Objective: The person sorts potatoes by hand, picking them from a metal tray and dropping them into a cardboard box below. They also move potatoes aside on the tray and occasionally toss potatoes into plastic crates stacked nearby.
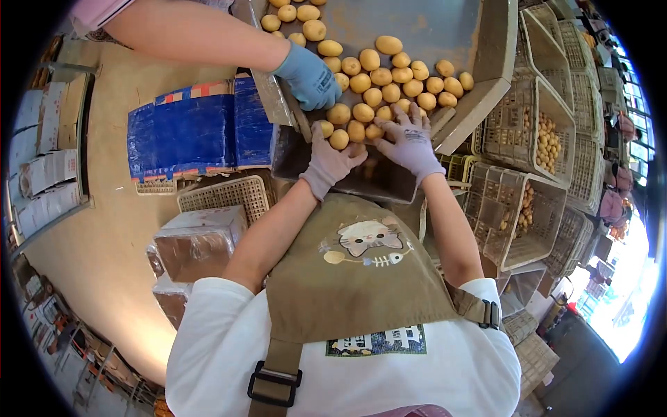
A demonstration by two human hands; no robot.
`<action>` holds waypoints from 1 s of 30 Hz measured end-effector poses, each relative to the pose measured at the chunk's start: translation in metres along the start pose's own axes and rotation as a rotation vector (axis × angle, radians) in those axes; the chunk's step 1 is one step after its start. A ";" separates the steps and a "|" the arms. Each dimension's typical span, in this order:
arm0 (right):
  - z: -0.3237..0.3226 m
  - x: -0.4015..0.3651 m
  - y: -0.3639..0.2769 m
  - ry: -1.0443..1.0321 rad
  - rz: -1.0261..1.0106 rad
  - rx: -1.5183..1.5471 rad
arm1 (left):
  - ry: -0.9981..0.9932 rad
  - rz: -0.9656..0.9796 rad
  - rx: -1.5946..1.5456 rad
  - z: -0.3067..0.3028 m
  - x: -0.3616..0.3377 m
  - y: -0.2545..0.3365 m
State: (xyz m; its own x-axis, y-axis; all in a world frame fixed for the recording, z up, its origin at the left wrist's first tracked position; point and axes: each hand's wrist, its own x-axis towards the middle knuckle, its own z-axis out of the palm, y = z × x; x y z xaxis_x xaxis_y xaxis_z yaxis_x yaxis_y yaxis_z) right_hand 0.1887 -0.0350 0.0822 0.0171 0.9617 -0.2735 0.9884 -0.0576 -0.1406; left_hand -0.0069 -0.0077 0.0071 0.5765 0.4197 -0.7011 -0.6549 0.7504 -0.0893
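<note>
Several yellow potatoes (372,96) lie on a metal tray (431,24) at the top centre, gathered toward its near end. My left hand (330,163), in a pale glove, is at the near left edge of the potatoes, fingers apart, touching the front ones. Across from it my right hand (410,144), also gloved, has its spread fingers against the potatoes at the near right. Below both hands is a dark, open box (379,177), its inside mostly in shadow. A co-worker's blue-gloved hand (310,76) rests at the tray's left side, beside the potatoes.
Blue wrapped boxes (184,132) stand on the left, with a plastic crate (226,196) and plastic-wrapped cartons (194,247) nearer me. Stacked crates (511,135), some holding potatoes, line the right side. Shelves with cartons (48,132) stand far left.
</note>
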 end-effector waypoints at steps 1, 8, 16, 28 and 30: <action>-0.008 0.006 0.002 -0.106 0.045 -0.020 | -0.063 -0.012 0.008 -0.001 0.001 0.001; -0.005 0.003 -0.006 -0.059 0.049 -0.129 | -0.183 0.000 -0.028 -0.008 0.003 0.001; 0.002 0.021 0.002 0.052 0.118 0.250 | -0.170 -0.012 0.003 -0.011 0.004 0.002; 0.000 0.017 -0.019 -0.150 0.016 -0.033 | -0.162 0.063 0.018 -0.041 0.034 -0.005; 0.008 0.011 -0.018 -0.163 0.028 -0.008 | -0.322 -0.048 -0.145 -0.018 0.007 0.003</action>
State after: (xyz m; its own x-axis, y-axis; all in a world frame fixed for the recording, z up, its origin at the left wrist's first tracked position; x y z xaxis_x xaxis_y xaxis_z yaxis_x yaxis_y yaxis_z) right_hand 0.1702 -0.0259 0.0738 0.0206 0.9034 -0.4284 0.9891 -0.0809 -0.1232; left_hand -0.0139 -0.0117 -0.0107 0.7177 0.5426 -0.4365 -0.6726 0.7026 -0.2324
